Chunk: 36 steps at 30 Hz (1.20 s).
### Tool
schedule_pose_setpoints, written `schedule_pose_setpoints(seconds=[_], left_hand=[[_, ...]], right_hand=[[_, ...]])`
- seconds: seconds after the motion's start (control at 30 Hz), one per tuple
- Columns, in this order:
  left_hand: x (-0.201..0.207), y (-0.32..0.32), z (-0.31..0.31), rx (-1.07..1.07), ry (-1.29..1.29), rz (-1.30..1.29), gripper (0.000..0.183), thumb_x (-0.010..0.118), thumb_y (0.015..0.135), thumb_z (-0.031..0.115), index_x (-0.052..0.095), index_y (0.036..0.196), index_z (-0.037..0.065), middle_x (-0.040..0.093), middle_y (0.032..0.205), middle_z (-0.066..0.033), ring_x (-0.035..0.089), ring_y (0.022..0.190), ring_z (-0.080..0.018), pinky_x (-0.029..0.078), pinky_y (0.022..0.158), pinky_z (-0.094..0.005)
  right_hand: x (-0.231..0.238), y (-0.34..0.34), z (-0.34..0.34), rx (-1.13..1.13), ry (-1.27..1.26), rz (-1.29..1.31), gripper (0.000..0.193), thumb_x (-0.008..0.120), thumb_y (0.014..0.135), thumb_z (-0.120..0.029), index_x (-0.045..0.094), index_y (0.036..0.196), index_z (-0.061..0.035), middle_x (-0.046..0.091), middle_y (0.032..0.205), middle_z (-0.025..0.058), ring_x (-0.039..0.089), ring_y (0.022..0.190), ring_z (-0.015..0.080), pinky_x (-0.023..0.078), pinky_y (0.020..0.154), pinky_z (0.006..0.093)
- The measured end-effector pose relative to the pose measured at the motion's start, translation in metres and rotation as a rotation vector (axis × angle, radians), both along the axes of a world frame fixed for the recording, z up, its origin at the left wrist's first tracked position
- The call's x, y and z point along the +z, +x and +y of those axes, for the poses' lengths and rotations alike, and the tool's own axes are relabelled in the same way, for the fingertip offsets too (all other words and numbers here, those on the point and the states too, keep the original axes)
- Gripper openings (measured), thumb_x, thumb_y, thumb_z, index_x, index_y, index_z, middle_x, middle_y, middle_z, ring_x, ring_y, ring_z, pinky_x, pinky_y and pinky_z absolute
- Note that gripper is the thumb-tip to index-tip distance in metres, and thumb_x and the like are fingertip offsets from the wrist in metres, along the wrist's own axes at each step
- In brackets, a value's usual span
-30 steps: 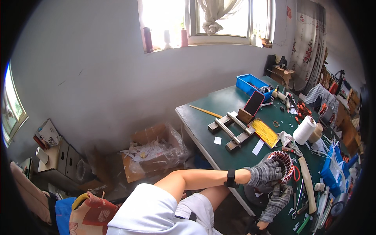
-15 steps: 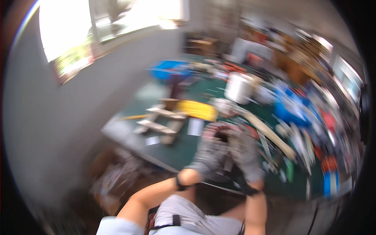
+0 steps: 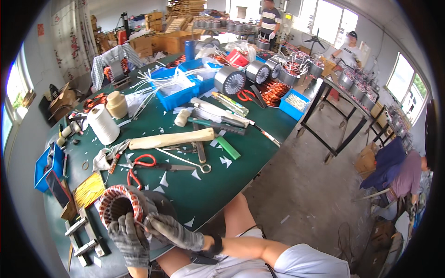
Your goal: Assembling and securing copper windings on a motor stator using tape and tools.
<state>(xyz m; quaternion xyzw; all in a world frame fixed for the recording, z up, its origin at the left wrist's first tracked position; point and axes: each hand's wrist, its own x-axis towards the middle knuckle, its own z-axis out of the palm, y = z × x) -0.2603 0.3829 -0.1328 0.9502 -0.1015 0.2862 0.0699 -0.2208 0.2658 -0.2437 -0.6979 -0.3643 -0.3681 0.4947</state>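
Observation:
A motor stator (image 3: 154,202) with copper windings laced round its end lies on the near left of the green table, its round bore facing up and left. My left hand (image 3: 128,238), in a grey striped glove, hooks its fingers over the near rim of the windings. Gloved alike, my right hand (image 3: 175,230) is closed, its fingertips pinched at the right side of that rim. Whatever sits in this pinch is too small to name. Red-handled scissors (image 3: 144,162) lie open just beyond the stator, among white paper scraps.
On the table (image 3: 185,204) are a wooden stick (image 3: 171,138), a mallet (image 3: 182,117), a white thread cone (image 3: 103,124), blue bins (image 3: 176,88) and several more stators (image 3: 229,79). A wooden frame (image 3: 84,236) stands left of my hands. Two people work at the back; another sits at right.
My view has swung to the right, bringing the room and other workers into sight. The earlier frame is blurred. Both hands stay together at the stator.

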Motion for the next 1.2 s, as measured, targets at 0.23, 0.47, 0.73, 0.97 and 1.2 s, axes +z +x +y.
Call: schedule_pose_setpoints(seconds=[0.23, 0.47, 0.73, 0.97, 1.2], left_hand=[[0.013, 0.002, -0.009, 0.031, -0.205, 0.068, 0.029, 0.052, 0.077, 0.008, 0.052, 0.105, 0.003, 0.055, 0.094, -0.0139, 0.049, 0.092, -0.0328, 0.032, 0.09, -0.0463], [0.007, 0.002, -0.012, 0.029, -0.211, -0.033, 0.022, 0.058, 0.076, 0.008, 0.056, 0.097, 0.005, 0.055, 0.082, -0.0123, 0.049, 0.086, -0.036, 0.033, 0.087, -0.0471], [0.0, 0.007, -0.013, -0.048, -0.18, -0.104, 0.035, 0.069, 0.072, 0.018, 0.056, 0.102, 0.006, 0.058, 0.095, -0.0152, 0.054, 0.091, -0.0361, 0.037, 0.089, -0.0499], [0.02, 0.009, 0.009, -0.082, -0.193, 0.181, 0.03, 0.067, 0.071, 0.016, 0.056, 0.098, 0.008, 0.058, 0.096, -0.0117, 0.052, 0.093, -0.035, 0.036, 0.086, -0.0475], [0.026, 0.009, 0.011, 0.045, -0.045, 0.022, 0.057, 0.07, 0.07, 0.024, 0.049, 0.118, 0.003, 0.055, 0.115, -0.0125, 0.045, 0.113, -0.0332, 0.023, 0.104, -0.0478]], right_hand=[[0.016, -0.012, -0.021, 0.627, 0.079, 0.471, 0.04, 0.041, 0.095, -0.005, 0.034, 0.135, -0.0016, 0.055, 0.118, 0.0137, 0.057, 0.105, 0.0217, 0.044, 0.091, 0.0337], [0.029, -0.025, -0.032, 0.29, -0.039, 0.327, 0.043, 0.049, 0.087, -0.006, 0.042, 0.128, 0.0009, 0.043, 0.133, 0.0204, 0.049, 0.118, 0.0312, 0.04, 0.099, 0.041], [0.059, -0.019, -0.102, 0.2, -0.013, 0.821, 0.032, 0.053, 0.082, -0.008, 0.054, 0.114, -0.005, 0.058, 0.095, 0.0008, 0.046, 0.059, 0.0074, 0.039, 0.048, 0.0205], [0.058, -0.016, -0.149, 0.035, -0.015, 0.904, 0.031, 0.045, 0.091, -0.009, 0.05, 0.121, -0.0046, 0.055, 0.109, 0.0149, 0.052, 0.096, 0.0231, 0.04, 0.09, 0.035], [0.087, 0.002, -0.077, 0.022, -0.104, 0.298, 0.039, 0.053, 0.083, 0.001, 0.056, 0.12, -0.0079, 0.06, 0.091, 0.0104, 0.053, 0.089, 0.0238, 0.043, 0.082, 0.0319]])
